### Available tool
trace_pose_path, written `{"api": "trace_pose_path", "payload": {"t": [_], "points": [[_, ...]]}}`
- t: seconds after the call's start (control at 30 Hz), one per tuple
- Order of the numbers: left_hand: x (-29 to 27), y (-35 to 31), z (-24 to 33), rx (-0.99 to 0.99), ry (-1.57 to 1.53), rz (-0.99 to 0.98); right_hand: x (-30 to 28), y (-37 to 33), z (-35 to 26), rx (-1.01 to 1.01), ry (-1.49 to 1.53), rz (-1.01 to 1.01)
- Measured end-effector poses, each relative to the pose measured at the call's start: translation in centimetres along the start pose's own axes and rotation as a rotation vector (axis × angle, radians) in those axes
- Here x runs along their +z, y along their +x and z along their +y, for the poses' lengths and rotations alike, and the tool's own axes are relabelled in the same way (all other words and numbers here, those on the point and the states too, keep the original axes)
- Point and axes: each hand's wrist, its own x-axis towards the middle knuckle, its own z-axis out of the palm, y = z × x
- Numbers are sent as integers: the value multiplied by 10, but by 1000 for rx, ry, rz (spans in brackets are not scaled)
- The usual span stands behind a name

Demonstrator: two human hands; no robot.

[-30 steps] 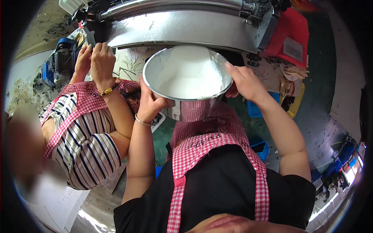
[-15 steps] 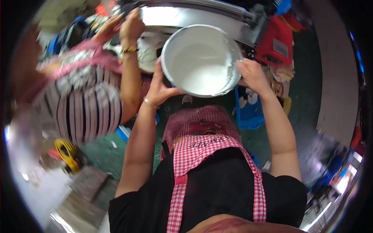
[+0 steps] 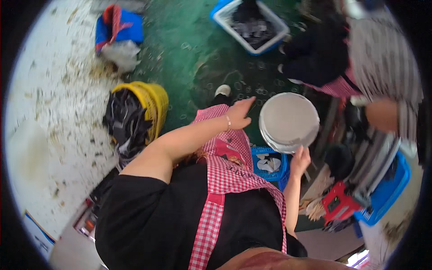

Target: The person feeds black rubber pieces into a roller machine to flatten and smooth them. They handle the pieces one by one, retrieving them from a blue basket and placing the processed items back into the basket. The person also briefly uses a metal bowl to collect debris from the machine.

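While the view tilts steeply over the wearer's red-checked apron, both bare hands meet a round metal bowl held out in front of the body, above the green floor. Left hand: fingers spread, palm against the bowl's left rim, a thin bracelet at the wrist. Right hand: fingers curled onto the bowl's lower rim from beneath. The two hands are thus apart, one on each side of the bowl, each gripping or bracing its edge; the bowl's pale interior faces the camera and appears blurred, so its contents cannot be told.

Just below the bowl, between the forearms, sits a small blue crate holding pale scraps. At left, a yellow basket lined with a black bag stands on a littered pale surface; farther up lies a blue and red bundle. At top, a blue-rimmed white tub holds dark material. At right stands another person in a striped top, and lower right a red device rests beside a larger blue crate
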Motion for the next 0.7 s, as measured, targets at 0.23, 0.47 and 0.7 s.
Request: {"api": "trace_pose_path", "payload": {"t": [0.23,0.47,0.7], "points": [[-56,-142,-142,-440,-179,557,363,115,-33,-465,-305,-375],[-128,-215,-277,-569,-446,689,823,134,-140,-666,-343,-514],[-179,-236,-355,-486,-666,727,997,133,-149,-157,-29,-946]]}}
